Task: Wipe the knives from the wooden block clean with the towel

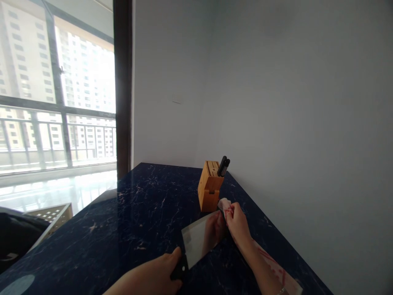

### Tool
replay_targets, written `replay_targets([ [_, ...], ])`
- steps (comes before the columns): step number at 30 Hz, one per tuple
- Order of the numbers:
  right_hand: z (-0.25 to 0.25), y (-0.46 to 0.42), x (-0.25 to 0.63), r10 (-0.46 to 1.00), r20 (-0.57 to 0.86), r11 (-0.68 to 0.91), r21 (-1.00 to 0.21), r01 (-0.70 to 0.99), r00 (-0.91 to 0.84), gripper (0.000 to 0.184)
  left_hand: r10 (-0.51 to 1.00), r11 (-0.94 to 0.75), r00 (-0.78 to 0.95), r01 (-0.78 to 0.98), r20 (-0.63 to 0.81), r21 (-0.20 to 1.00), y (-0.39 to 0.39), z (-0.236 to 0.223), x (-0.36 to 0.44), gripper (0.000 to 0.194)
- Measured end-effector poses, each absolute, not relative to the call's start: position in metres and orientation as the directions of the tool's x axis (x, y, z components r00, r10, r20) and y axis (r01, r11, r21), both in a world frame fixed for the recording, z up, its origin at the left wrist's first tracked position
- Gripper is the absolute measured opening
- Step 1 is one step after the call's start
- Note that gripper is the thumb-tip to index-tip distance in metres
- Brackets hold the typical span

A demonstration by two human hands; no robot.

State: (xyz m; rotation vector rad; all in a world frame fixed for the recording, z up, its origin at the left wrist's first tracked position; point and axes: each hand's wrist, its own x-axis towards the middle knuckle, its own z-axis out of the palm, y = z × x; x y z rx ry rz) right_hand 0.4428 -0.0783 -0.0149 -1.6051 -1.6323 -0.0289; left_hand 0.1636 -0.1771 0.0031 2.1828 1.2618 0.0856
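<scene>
A cleaver [199, 237] with a wide shiny blade and a black handle is in my left hand [161, 272], whose fingers are wrapped round the handle. My right hand [236, 221] grips a white and red cloth [225, 203] at the far end of the blade, and the blade mirrors that hand. Part of the cloth trails under my right forearm. Just beyond the blade stands a wooden knife block [209, 186], with black handles [224, 166] sticking out of its right side.
The dark blue marbled table [147, 213] stretches to the wall [291, 123]. At the left are a black object [18, 235], a perforated panel [50, 212] and a large window [86, 73]. A pale round patch [21, 284] shows at the table's lower left.
</scene>
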Motion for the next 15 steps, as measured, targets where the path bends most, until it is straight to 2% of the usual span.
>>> replay_targets([
  [3, -0.014, -0.083, 0.434, 0.821, 0.557, 0.229, -0.523, 0.821, 0.126, 0.01, 0.811, -0.362, 0.537, 0.772, -0.232, 0.523, -0.177, 0.003, 0.164, 0.048],
  [7, -0.018, -0.091, 0.412, 0.822, 0.559, 0.424, -0.476, 0.771, -0.107, 0.011, 0.811, -0.366, 0.539, 0.772, -0.229, 0.52, -0.175, 0.003, 0.164, 0.046],
  [9, -0.02, -0.093, 0.404, 0.82, 0.54, 0.473, -0.449, 0.759, -0.191, 0.013, 0.805, -0.367, 0.548, 0.76, -0.225, 0.537, -0.175, 0.002, 0.164, 0.042],
  [15, -0.024, -0.082, 0.417, 0.858, 0.497, 0.382, -0.451, 0.807, -0.129, 0.013, 0.814, -0.375, 0.541, 0.768, -0.213, 0.519, -0.176, -0.003, 0.163, 0.04],
])
